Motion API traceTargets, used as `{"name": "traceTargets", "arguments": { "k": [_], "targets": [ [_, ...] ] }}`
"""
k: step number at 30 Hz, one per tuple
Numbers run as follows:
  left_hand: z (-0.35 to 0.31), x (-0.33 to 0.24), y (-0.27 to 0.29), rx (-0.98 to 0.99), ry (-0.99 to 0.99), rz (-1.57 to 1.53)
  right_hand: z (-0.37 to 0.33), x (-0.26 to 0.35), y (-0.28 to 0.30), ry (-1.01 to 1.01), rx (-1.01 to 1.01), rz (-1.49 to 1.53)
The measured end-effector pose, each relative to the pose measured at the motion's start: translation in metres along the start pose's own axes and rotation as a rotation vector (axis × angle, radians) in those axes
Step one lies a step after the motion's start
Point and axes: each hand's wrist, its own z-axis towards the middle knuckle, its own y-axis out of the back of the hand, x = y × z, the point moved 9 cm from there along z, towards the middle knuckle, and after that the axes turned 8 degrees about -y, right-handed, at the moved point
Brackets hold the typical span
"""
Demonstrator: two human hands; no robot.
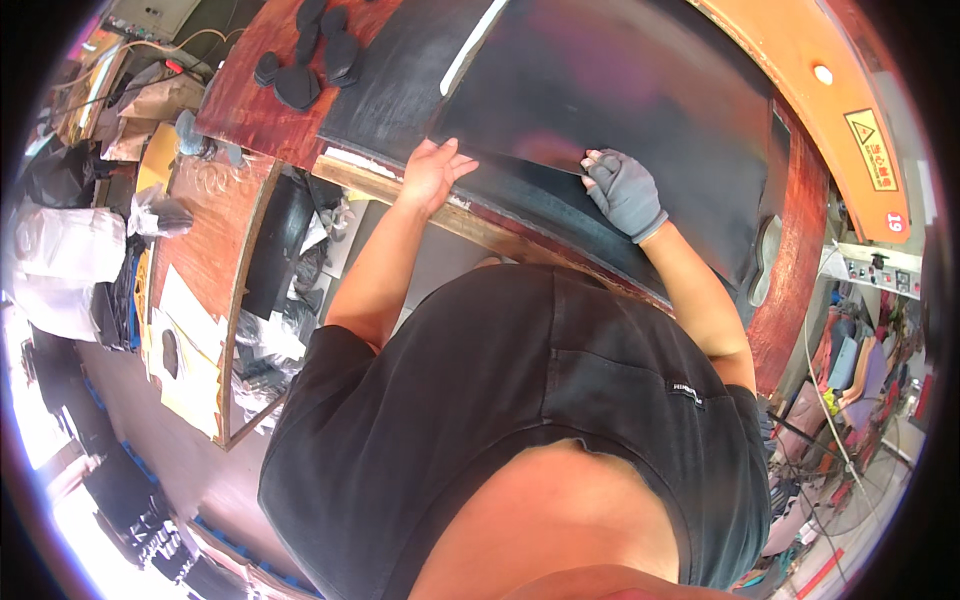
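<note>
A wide black sheet (pixel 620 80) covers much of the work table. Its near edge looks slightly raised above another dark layer (pixel 540 198). My right hand (pixel 627 192), in a grey glove, has its fingers curled over that near edge and pinches it. My bare left hand (pixel 434 178) is at the table's front edge, near the sheet's left corner, with fingers spread and nothing gripped. Whether its fingertips touch the sheet I cannot tell. A white strip (pixel 472 50) lies along the sheet's left side. Several black rounded cut pieces (pixel 297 87) lie at the far left of the table.
An orange machine beam (pixel 840 90) with a yellow warning label arches over the far right. A control box (pixel 880 272) sits below it. A sole-shaped piece (pixel 766 262) lies by the sheet's right edge. At left stands a wooden side table (pixel 215 190) with papers and bags.
</note>
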Motion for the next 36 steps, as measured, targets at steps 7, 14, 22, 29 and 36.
{"name": "traceTargets", "arguments": {
  "k": [7,14,22,29,36],
  "targets": [
    [-0.006,-0.007,-0.013,0.098,-0.017,0.005,0.014,0.021,0.025,-0.012,-0.149,-0.018],
    [-0.012,-0.006,-0.015,0.065,-0.022,-0.028,0.009,0.036,0.001,0.012,-0.096,-0.032],
    [-0.011,-0.002,-0.014,0.121,-0.005,-0.066,-0.015,0.033,0.0,0.009,-0.107,-0.016],
    [-0.004,-0.013,-0.006,0.143,0.342,-0.184,-0.019,0.039,-0.003,-0.019,-0.115,0.047],
    [0.042,-0.03,0.01,-0.067,0.326,0.81,-0.124,-0.068,0.054,-0.543,-0.49,0.079]
  ]
}}
